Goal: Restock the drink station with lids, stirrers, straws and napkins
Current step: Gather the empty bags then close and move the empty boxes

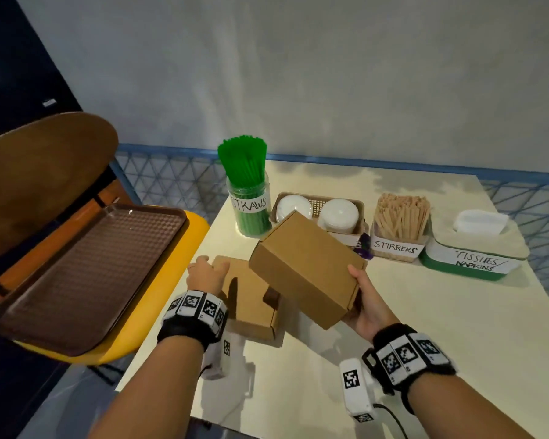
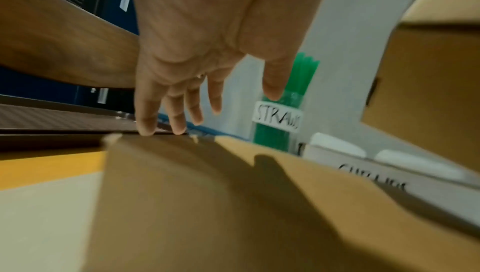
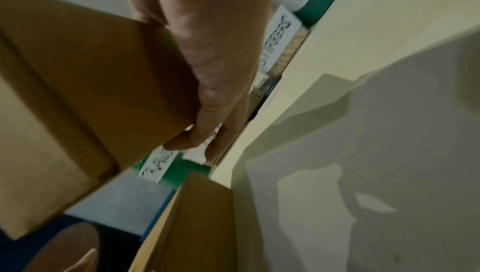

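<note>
The right hand [image 1: 366,307] grips a closed cardboard box [image 1: 308,267], thumb on its near end and fingers [image 3: 207,112] curled under the far side; the box is lifted clear of the table [image 1: 425,327] and tilted, its far end toward 11 o'clock, hanging just in front of the lid basket [image 1: 317,202]. The left hand [image 1: 206,274] is spread with straight fingers [image 2: 146,116]; their tips reach the far left edge of a second cardboard box [image 1: 251,299], which lies flat on the table at 9 o'clock of the raised one, partly under it in the head view; whether the tips press or only touch cannot be told.

Along the table's far side, from 10 o'clock round to 2 o'clock, stand the station's holders: a clear jar marked STRAWS [image 1: 249,202], packed with upright green straws [image 1: 243,160]; just beside it the basket with two stacks of white lids [image 1: 338,215]; then a container labelled STIRRERS [image 1: 396,247], full of wooden stirrers [image 1: 401,213]; then a green-and-white tub marked TISSUES/NAPKINS [image 1: 474,258], a white napkin [image 1: 479,221] poking from its top.

At 9 o'clock, off the table, a brown tray [image 1: 86,274] rests on a yellow chair seat [image 1: 159,296]; the chair's wooden back [image 1: 42,166] rises behind it.
</note>
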Motion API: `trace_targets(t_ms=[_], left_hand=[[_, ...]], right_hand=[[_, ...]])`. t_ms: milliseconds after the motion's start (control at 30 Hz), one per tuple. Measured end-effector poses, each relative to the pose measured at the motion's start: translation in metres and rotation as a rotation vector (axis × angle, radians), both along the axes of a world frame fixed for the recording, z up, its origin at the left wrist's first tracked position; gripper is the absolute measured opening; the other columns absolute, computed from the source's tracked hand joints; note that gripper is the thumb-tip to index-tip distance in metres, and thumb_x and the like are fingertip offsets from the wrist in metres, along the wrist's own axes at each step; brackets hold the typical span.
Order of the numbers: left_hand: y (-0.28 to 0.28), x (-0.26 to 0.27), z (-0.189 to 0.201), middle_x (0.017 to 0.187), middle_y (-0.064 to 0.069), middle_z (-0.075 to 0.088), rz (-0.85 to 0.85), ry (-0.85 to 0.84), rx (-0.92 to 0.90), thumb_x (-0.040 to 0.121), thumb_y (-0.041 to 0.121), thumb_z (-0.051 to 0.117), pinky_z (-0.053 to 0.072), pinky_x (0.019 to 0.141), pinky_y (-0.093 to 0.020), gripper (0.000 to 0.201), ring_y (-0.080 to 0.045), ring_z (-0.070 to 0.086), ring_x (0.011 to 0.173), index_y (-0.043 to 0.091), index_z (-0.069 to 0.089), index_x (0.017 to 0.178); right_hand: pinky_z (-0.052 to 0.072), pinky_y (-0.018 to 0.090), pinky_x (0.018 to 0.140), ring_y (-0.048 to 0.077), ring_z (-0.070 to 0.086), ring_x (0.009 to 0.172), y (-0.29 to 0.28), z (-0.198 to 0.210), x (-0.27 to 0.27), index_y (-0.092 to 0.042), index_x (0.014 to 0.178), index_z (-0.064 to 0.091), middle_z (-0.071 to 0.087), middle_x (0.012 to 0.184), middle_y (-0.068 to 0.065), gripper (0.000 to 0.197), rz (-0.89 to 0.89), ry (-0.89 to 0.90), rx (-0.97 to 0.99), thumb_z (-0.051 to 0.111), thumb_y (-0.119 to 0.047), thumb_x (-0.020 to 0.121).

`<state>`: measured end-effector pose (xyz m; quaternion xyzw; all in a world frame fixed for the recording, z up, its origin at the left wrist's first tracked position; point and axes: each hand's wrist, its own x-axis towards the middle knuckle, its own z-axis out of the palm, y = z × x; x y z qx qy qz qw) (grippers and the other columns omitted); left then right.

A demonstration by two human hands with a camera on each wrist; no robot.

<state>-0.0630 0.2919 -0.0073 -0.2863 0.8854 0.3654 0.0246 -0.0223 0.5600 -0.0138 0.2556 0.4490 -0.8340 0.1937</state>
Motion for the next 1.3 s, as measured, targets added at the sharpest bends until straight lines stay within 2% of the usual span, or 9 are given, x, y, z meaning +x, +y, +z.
trace_targets(t_ms=[167,367,533,633,800,900,1000,1133,1300], left_hand=[[-0.032,0.013,-0.028,0.13,-0.018,0.051,-0.157,-0.227,0.036,0.097,0.048,0.034,0.038,0.091,-0.035,0.055,-0.032,0.05,0.119,0.005,0.039,0.132],[-0.077,0.027,-0.027,0.101,-0.012,0.059,-0.135,-0.212,0.344,0.089,0.056,0.045,0.042,0.076,-0.035,0.044,-0.025,0.054,0.086,0.015,0.039,0.102],[-0.131,0.046,0.011,0.084,-0.005,0.058,-0.106,0.045,0.593,0.09,0.024,0.059,0.046,0.056,-0.023,0.04,-0.017,0.053,0.067,0.019,0.031,0.117],[-0.188,0.068,0.047,0.087,-0.004,0.064,-0.062,0.188,0.539,0.087,0.022,0.062,0.05,0.063,-0.023,0.044,-0.016,0.061,0.072,0.027,0.035,0.123],[-0.304,0.14,0.094,0.114,0.004,0.056,0.038,0.323,0.285,0.079,0.033,0.07,0.05,0.088,-0.039,0.046,-0.018,0.057,0.102,0.039,0.042,0.116],[-0.359,0.202,0.115,0.103,0.005,0.055,0.164,0.253,0.122,0.077,0.04,0.069,0.049,0.067,-0.035,0.05,-0.017,0.058,0.087,0.05,0.038,0.115],[-0.398,0.265,0.119,0.096,0.006,0.055,0.323,0.195,0.03,0.077,0.04,0.069,0.053,0.062,-0.038,0.055,-0.02,0.06,0.079,0.052,0.034,0.118],[-0.431,0.321,0.071,0.092,0.001,0.056,0.503,0.101,-0.012,0.075,0.03,0.072,0.052,0.068,-0.039,0.062,-0.023,0.059,0.078,0.048,0.034,0.121],[-0.451,0.34,-0.079,0.112,-0.014,0.051,0.739,-0.05,0.128,0.076,0.02,0.073,0.047,0.078,-0.039,0.082,-0.027,0.052,0.087,0.037,0.024,0.14]], right_hand=[[0.05,0.04,0.078,0.026,0.057,0.095,-0.053,-0.011,-0.007,-0.022,0.109,0.053,0.062,0.105,0.013,0.031,0.074,-0.034,0.003,0.048,-0.046,0.091],[0.049,0.038,0.08,0.025,0.058,0.098,-0.086,-0.017,-0.01,-0.022,0.123,0.048,0.063,0.108,0.011,0.039,0.113,-0.003,0.066,0.044,-0.047,0.092],[0.049,0.039,0.082,0.027,0.06,0.1,-0.14,-0.005,-0.011,-0.027,0.128,0.046,0.065,0.111,0.011,0.047,0.207,0.081,0.081,0.044,-0.052,0.088],[0.049,0.042,0.09,0.026,0.063,0.101,-0.197,0.012,-0.015,-0.025,0.129,0.05,0.068,0.114,0.011,0.083,0.265,0.153,0.063,0.069,-0.064,0.058],[0.05,0.036,0.079,0.019,0.07,0.08,-0.312,0.028,-0.009,-0.021,0.129,0.051,0.074,0.094,0.004,0.062,0.415,0.204,-0.036,0.052,-0.055,0.077],[0.054,0.035,0.071,0.018,0.071,0.083,-0.379,0.033,0.011,-0.027,0.115,0.057,0.074,0.099,0.003,0.095,0.58,0.309,0.004,0.079,-0.068,0.032],[0.051,0.038,0.081,0.019,0.066,0.098,-0.433,0.027,0.034,-0.03,0.118,0.055,0.07,0.109,0.0,0.097,0.701,0.453,0.147,0.077,-0.07,0.032],[0.045,0.023,0.084,0.009,0.056,0.108,-0.493,0.011,0.069,-0.036,0.123,0.038,0.056,0.118,-0.012,0.067,0.985,0.702,0.439,0.064,-0.054,0.065],[0.024,0.015,0.104,-0.008,0.022,0.127,-0.565,-0.08,0.113,-0.047,0.139,0.006,0.019,0.139,-0.029,0.083,1.132,0.909,0.692,0.066,-0.027,0.084]])
